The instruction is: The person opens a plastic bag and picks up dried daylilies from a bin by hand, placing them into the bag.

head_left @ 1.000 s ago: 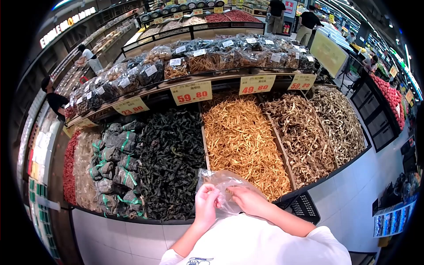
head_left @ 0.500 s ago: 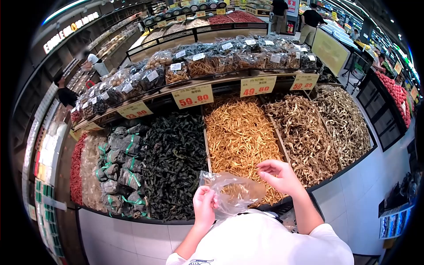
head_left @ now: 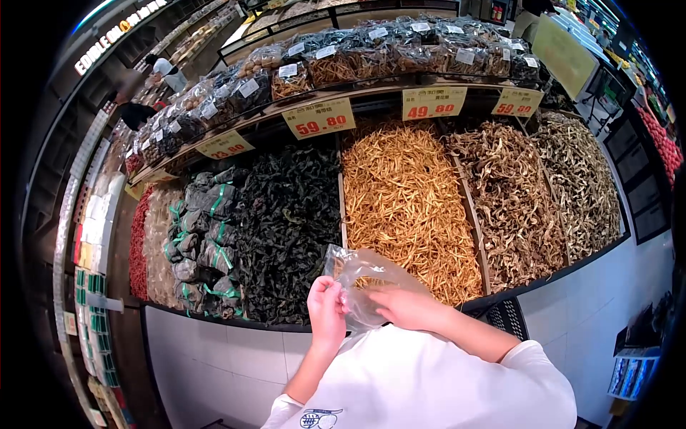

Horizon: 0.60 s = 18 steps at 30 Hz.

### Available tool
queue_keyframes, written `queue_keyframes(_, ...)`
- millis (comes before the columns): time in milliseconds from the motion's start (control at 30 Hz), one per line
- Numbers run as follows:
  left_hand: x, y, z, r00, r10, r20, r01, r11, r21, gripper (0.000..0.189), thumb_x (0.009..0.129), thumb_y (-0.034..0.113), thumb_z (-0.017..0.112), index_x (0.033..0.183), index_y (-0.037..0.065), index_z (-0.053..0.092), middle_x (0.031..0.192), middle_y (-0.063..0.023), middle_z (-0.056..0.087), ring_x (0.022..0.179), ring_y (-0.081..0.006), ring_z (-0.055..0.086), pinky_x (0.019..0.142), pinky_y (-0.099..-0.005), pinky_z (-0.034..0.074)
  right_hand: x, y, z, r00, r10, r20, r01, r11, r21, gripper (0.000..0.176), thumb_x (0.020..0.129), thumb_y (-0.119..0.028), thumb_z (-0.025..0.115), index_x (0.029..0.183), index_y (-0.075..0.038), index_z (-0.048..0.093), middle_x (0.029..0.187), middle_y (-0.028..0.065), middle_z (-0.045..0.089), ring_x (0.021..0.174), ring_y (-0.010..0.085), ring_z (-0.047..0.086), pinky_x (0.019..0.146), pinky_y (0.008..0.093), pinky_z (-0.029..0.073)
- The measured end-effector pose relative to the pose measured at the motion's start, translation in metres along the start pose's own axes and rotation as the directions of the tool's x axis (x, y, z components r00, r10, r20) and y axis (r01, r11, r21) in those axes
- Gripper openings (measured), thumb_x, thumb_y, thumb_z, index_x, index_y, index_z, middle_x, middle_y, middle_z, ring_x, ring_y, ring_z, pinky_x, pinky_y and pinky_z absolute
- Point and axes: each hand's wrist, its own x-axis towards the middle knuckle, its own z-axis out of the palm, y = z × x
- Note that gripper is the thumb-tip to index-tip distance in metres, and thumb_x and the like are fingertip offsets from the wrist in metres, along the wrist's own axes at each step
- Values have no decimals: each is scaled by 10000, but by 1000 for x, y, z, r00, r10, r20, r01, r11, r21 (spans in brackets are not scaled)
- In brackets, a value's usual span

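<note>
Bag (head_left: 362,312): left hand (head_left: 326,306) pinches its left edge, fingers closed; right hand (head_left: 411,309) back over its right side, fingers loosely extended, hold unclear; golden strips (head_left: 367,281) show through.

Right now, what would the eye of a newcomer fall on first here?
Probably the golden strips, bright in the middle, with a dark heap to their left. Nearer, the left hand pinches a clear bag, with the right hand at it. Yellow price signs run in a row above.
</note>
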Motion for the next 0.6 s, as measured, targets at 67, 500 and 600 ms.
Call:
queue_keyframes(67,-3,-1,3,1000,4,-24,-4,1000,10,65,964,88,563,970,94,498,680,6,553,515,-60,489,476,-181,388,-1,3,-1,951,-42,-305,26,998,-58,385,916,-167,606,1271,-25,560,1291,197,576,1197,370,554,1017,429,456)
queue_keyframes(500,0,-17,15,997,42,-64,-40,999,26,65,975,91,560,967,103,497,687,10,540,534,-58,481,478,-187,359,-38,17,-106,937,-31,-347,213,838,502,244,919,-142,666,1128,-17,682,1076,131,692,923,215,684,813,333,551)
queue_keyframes(600,3,-19,17,997,41,-70,-39,999,30,66,974,95,563,970,106,498,684,11,540,533,-55,480,475,-187,354,-19,61,-123,698,267,-664,26,918,397,289,905,-173,686,1148,-18,668,1041,128,689,903,218,680,804,329,551)
